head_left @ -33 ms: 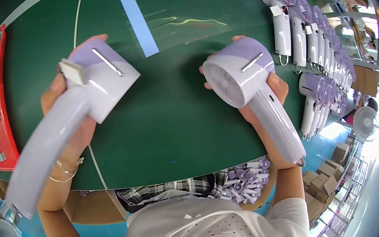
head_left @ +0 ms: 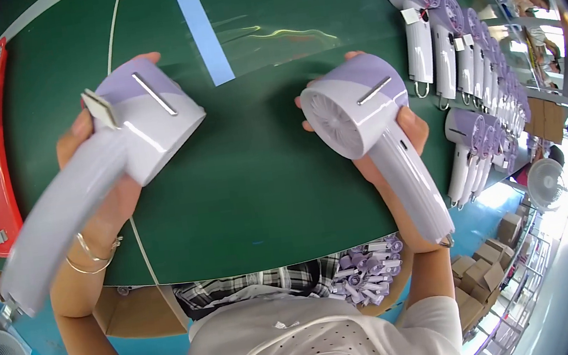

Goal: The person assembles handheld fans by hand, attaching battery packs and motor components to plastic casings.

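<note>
My left hand (head_left: 114, 207) is closed around a white and purple handheld fan (head_left: 163, 132) above the left part of the table. The fan's long handle slants to the lower left, and a silver strip runs along its head. A small pale square tab (head_left: 101, 109) stands up by my thumb, where head and handle meet. Gripped in my right hand (head_left: 414, 130) is a second handheld fan (head_left: 367, 89), its round grille turned to the left and its handle pointing down to the right. Fingertips show behind both heads. The two fans are apart.
On the right of the green table (head_left: 259, 202) lie rows of similar handheld fans (head_left: 446, 62). A red tray (head_left: 9, 204) with small parts sits at the left edge. Below the table's front edge, a cardboard box (head_left: 137, 312) and a heap of small purple-white parts (head_left: 370, 273) show.
The left fan has turned slightly, its handle end shifting a little left and its tab showing more edge-on. The right fan has barely moved.
</note>
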Demonstrator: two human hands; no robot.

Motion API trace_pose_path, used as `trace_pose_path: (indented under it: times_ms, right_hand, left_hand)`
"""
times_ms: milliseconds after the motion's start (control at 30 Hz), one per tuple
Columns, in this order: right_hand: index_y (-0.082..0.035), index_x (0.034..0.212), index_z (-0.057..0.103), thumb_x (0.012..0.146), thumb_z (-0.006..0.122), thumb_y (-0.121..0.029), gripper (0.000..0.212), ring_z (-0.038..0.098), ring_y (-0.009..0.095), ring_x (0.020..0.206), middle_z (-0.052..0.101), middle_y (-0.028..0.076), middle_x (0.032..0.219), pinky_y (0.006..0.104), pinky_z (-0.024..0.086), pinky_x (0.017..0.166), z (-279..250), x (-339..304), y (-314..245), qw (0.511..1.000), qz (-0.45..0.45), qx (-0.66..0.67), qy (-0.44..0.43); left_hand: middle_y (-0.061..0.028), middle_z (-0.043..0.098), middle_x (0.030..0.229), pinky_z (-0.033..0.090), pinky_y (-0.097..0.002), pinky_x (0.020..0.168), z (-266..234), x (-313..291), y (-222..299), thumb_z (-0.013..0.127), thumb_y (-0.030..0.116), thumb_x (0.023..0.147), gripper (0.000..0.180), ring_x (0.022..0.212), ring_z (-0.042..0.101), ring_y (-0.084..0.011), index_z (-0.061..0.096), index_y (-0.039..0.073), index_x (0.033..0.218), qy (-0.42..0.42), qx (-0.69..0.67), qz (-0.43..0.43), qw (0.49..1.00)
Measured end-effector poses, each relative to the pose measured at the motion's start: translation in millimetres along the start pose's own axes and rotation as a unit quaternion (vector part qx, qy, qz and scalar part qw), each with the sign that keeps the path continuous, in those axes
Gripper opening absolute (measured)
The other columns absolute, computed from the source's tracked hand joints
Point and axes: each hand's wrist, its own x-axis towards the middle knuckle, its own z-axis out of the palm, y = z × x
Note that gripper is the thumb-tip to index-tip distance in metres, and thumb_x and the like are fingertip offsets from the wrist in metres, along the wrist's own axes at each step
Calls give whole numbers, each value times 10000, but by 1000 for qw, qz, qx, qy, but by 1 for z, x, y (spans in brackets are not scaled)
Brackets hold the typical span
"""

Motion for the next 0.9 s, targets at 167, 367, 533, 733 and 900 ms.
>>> trace_pose_path:
  times_ms: [167,367,533,733,900]
  right_hand:
    - [-28,1503,279,737,764,-609,1077,579,484,1188,549,304,1299,572,532,965,-11,4,8,997,-35,-72,-10]
    - [7,1444,349,712,573,-862,1158,642,374,1121,582,292,1259,515,576,909,-7,2,5,976,-77,-204,9]
    - [-15,1407,442,714,723,-764,1058,609,179,1050,616,110,1219,328,483,917,1,-3,10,981,-104,-157,38]
    - [18,1289,568,604,939,-475,922,630,272,1020,624,171,1213,379,529,871,0,-4,17,787,-413,-458,3]
    - [1,1272,607,578,960,-379,867,630,283,1010,608,160,1167,378,538,862,20,-7,20,815,-316,-485,11]
  left_hand:
    - [-219,607,1184,553,-414,857,8,6,-3,433,510,939,764,947,678,-394,409,-78,1425,-62,-134,-56,987]
    - [-218,606,1178,548,-420,863,11,7,-4,395,500,960,731,941,671,-394,428,-74,1411,-56,-135,-59,987]
    - [-209,582,1226,531,-422,928,10,3,-3,521,572,889,845,1014,664,-398,401,-68,1428,-49,-75,-49,995]
    - [-213,524,1334,496,-418,1001,3,-4,-14,734,520,804,945,1182,600,-324,375,-83,1436,-41,187,167,967]
    - [-236,464,1328,486,-463,999,-1,-7,-15,849,279,732,736,1226,561,-390,542,-13,1334,-161,399,397,811]
